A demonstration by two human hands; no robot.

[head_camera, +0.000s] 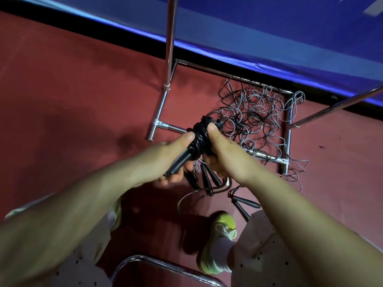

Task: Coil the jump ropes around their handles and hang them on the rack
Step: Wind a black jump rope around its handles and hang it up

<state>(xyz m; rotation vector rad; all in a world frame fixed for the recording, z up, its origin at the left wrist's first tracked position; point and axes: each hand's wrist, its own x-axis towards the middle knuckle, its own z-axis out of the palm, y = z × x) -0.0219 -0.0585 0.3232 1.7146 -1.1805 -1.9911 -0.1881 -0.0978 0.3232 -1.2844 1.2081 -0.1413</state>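
Note:
A black jump rope (199, 139) is wound in tight coils around its two black handles, held in front of me above the floor. My left hand (172, 160) grips the lower ends of the handles, thumb lying along them. My right hand (221, 150) holds the coil from the right, thumb pressing on the top turns. Below lies a tangled pile of grey and black ropes (259, 119) inside the base of the chrome rack (163, 102). Loose black handles (207, 179) lie on the floor under my hands; another pair of handles (246, 201) lies further right.
The rack's upright pole (171, 38) rises at top centre and a slanted bar (335, 106) crosses at right. A blue padded edge (248, 38) runs behind. My yellow-green shoe (219, 241) stands on the red floor; a chrome chair rail (165, 266) curves at the bottom.

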